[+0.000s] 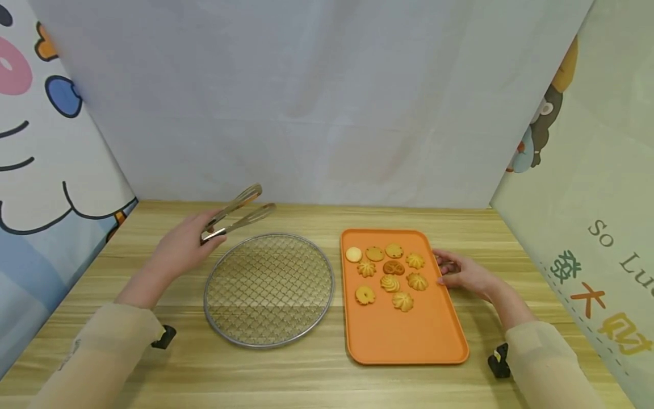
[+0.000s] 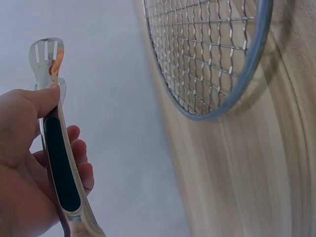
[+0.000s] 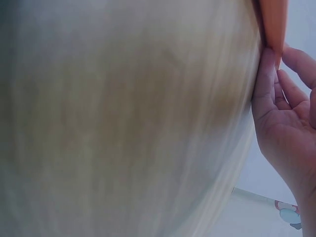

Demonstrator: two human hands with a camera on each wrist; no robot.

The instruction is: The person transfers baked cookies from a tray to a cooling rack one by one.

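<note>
Steel tongs [image 1: 238,214] gripped in left hand [image 1: 180,250], right hand [image 1: 462,272] loosely steadying orange tray [image 1: 409,341]; hard squeeze could crumble cookies [image 1: 390,282].

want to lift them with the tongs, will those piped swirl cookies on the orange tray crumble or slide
Probably fragile: the swirl cookies have thin piped ridges that a hard squeeze could chip. They look small and light, so likely easy to lift. The orange tray looks smooth, so they may skid when nudged by the tongs the left hand holds.
</note>
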